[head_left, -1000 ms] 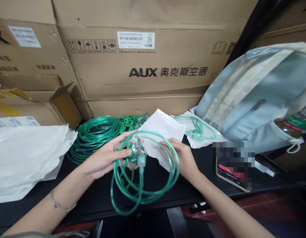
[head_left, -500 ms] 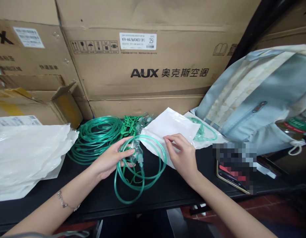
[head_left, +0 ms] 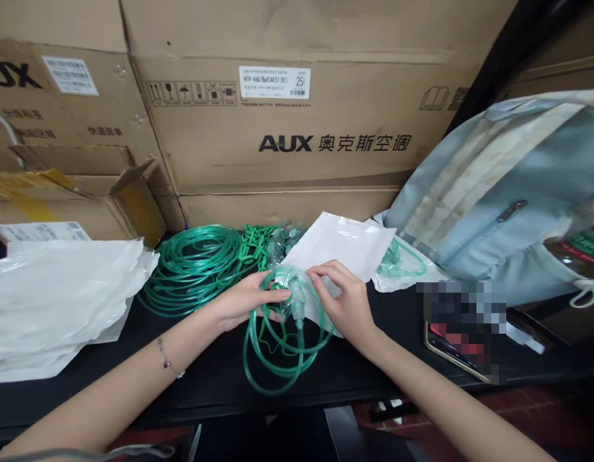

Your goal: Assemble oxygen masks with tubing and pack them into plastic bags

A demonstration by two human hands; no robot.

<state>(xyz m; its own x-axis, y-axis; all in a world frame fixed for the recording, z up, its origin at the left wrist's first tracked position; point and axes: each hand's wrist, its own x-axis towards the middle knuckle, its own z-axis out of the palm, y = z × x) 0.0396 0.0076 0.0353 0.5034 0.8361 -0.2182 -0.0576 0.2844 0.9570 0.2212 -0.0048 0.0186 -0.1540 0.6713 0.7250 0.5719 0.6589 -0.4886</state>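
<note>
My left hand (head_left: 246,300) grips a clear oxygen mask (head_left: 295,301), thumb on top, with its green tubing (head_left: 271,387) coiled in loops that hang over the black tabletop. A green elastic strap (head_left: 278,346) dangles below the mask. Close by on the right, my right hand (head_left: 347,300) pinches the edge of a white pouch (head_left: 347,240) between thumb and fingers. The mask overlaps the pouch's near left edge; whether any of it is inside, I cannot tell.
Coiled green tubing (head_left: 195,269), green straps (head_left: 254,247) and clear masks (head_left: 280,240) lie behind. White pouches (head_left: 61,301) are stacked left. A filled pouch (head_left: 403,263), a phone (head_left: 458,353) and a light blue backpack (head_left: 475,218) sit right. Cardboard boxes (head_left: 297,167) wall off the back.
My left hand has moved right with the mask and tubing, closer to my right hand and over the pouch's edge. My right hand keeps its pinch. The view has shifted slightly.
</note>
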